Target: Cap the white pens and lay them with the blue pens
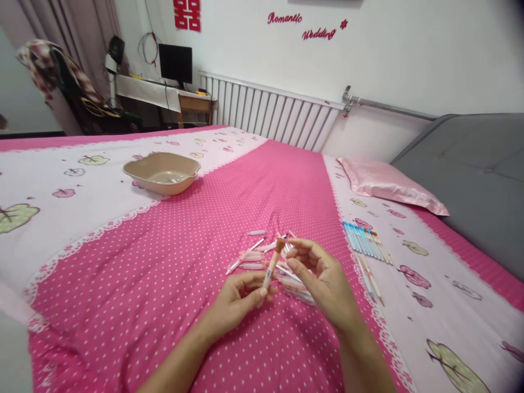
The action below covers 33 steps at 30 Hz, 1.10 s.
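Observation:
My left hand (pixel 245 295) is closed on the lower end of a pale pink pen (pixel 271 269) with a brown top, held upright and tilted slightly right. Just to the right of that top is my right hand (pixel 317 273), its thumb and fingers curved and apart. I make out nothing held in it, though pens behind it blur the gap. Below and behind both hands lies a loose pile of pink pen parts (pixel 251 256) and thin white refills (pixel 250 252) with dark tips. My right hand hides part of this pile.
At the right lies a row of blue pens (pixel 362 240), some with brown tops, and a few loose pens (pixel 370 278) below it. A beige basin (pixel 164 188) with small items inside stands at the left on the pink bedspread (pixel 172 262). A pink pillow (pixel 388 185) is at the back right.

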Each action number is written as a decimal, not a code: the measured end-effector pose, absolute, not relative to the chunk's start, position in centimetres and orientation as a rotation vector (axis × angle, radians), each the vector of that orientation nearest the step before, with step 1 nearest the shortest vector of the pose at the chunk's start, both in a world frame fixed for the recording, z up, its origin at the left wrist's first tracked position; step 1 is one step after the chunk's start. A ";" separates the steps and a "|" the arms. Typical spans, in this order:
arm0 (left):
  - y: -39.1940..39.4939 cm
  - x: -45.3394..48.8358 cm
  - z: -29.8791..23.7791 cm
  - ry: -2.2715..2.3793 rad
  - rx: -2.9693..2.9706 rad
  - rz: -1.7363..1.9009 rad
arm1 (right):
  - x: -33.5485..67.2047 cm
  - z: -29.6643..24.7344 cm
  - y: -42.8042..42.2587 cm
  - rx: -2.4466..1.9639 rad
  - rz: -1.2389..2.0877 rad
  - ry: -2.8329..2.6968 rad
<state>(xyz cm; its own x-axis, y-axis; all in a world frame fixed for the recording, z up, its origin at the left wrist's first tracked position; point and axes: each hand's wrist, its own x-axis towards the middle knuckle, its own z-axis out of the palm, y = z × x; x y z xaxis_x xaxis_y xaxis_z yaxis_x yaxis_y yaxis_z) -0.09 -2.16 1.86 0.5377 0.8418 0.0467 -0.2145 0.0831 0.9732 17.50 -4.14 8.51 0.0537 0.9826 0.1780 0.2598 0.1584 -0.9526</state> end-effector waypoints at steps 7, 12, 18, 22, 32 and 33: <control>-1.7 -0.2 2.3 0.842 1.122 1.130 | 15.6 6.8 -3.9 -1.446 1.092 -1.611; -1.7 -0.2 2.5 0.951 1.110 1.253 | 14.1 5.6 -3.7 -1.428 1.149 -1.636; -1.5 -0.2 2.4 0.998 1.090 1.271 | 13.3 5.2 -3.5 -1.430 1.132 -1.590; -1.4 -0.2 2.4 1.039 1.058 1.302 | 12.8 4.8 -3.4 -1.437 1.086 -1.547; -0.9 0.0 1.7 0.983 1.059 1.323 | 11.6 3.7 -3.8 -1.426 0.948 -1.511; -0.8 0.0 1.5 0.976 1.078 1.331 | 11.6 3.4 -3.8 -1.423 0.914 -1.506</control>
